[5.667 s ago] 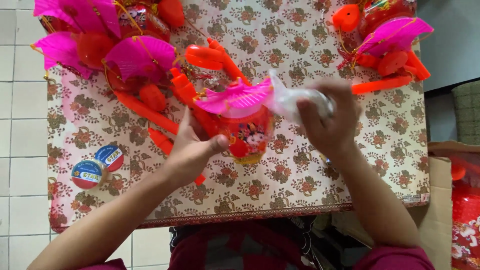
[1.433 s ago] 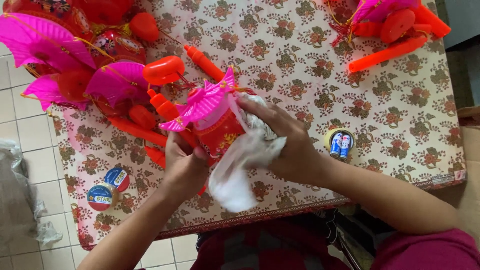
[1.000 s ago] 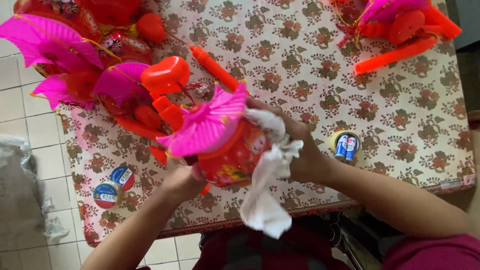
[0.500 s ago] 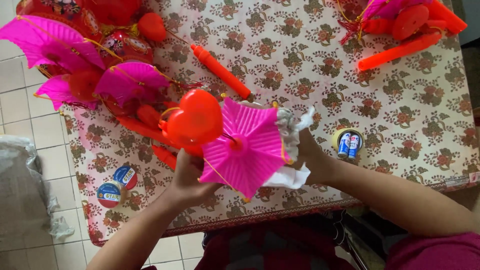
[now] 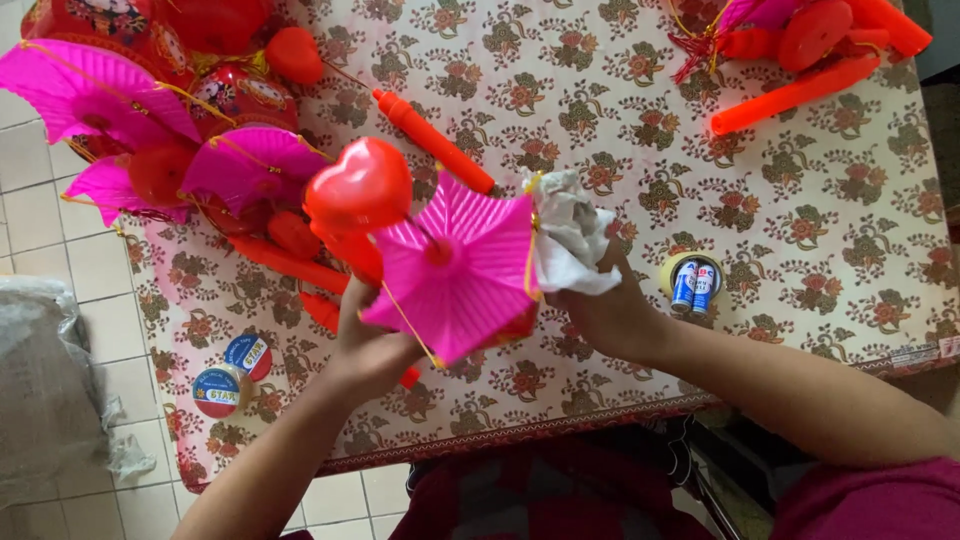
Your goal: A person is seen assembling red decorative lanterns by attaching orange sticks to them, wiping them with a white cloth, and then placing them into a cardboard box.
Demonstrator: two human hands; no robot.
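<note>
At the far left, off the table edge, a crumpled grey plastic bag [image 5: 40,380] lies on the tiled floor, and above it a heap of toy lanterns [image 5: 150,130] with pink pleated fans and red bodies crowds the table's upper left corner. Near the front left edge of the floral tablecloth [image 5: 800,260] two round tape rolls [image 5: 232,375] with red and blue labels lie just beside each other. The left hand [image 5: 372,345] comes up from below and grips the underside of the lantern being worked on, fingers curled round its red base, though the pink top hides most of the hold. That lantern, the pink-topped lantern [image 5: 455,268], is held tilted above the middle of the table, its pleated pink canopy facing the camera and a glossy red heart [image 5: 360,187] standing at its upper left. Behind it a loose orange-red handle stick [image 5: 432,140] lies slantwise on the cloth. The right hand [image 5: 610,320] clutches a bunched white cloth [image 5: 570,235], fingers closed about it, and presses it against the canopy's right rim. Just right of that hand a small roll of tape holds two batteries [image 5: 692,285]. At the upper right corner lies another cluster of red and pink lantern parts [image 5: 800,50]
</note>
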